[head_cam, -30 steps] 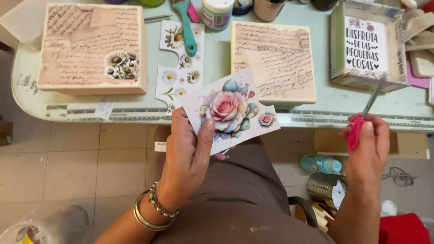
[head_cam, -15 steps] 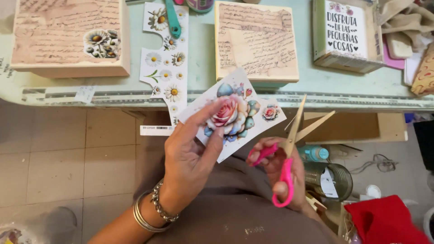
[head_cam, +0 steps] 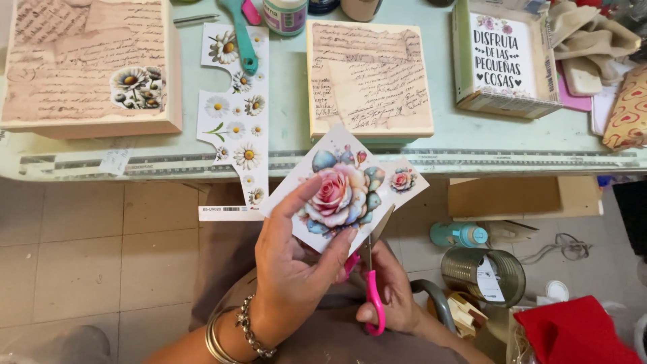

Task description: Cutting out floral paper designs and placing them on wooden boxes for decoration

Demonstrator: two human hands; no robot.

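Your left hand (head_cam: pixel 293 266) is holding a white paper sheet printed with a large pink rose and blue-green leaves (head_cam: pixel 344 189), thumb reaching up across its left part and fingertips curling under its near edge. You are keeping the sheet tilted, out in the air just near of the pale green tabletop (head_cam: pixel 290 145), with its far corner overlapping the table's front edge in the picture.

Your right hand (head_cam: pixel 391 293) is gripping a pair of pink-handled scissors (head_cam: pixel 371 290), fingers closed through the loops (the thumb side is hidden, so exactly how they sit I cannot tell). The blades are pointing up and away from you, meeting the near edge of the rose sheet right beside your left fingertips.

On the table, far and to the left, a wooden box covered in beige script paper with a daisy cutout (head_cam: pixel 91 67) is sitting. Just right of it, a long white sheet of printed daisies (head_cam: pixel 236 121) is lying with its near end hanging over the table edge. Farther right, a second square box faced with script paper (head_cam: pixel 369 81) is resting directly beyond the rose sheet, and a small lettered card box with flowers (head_cam: pixel 505 61) is standing to its right. Down on the floor at the right, a turquoise bottle (head_cam: pixel 458 234) is lying beside a round metal tin (head_cam: pixel 482 273).
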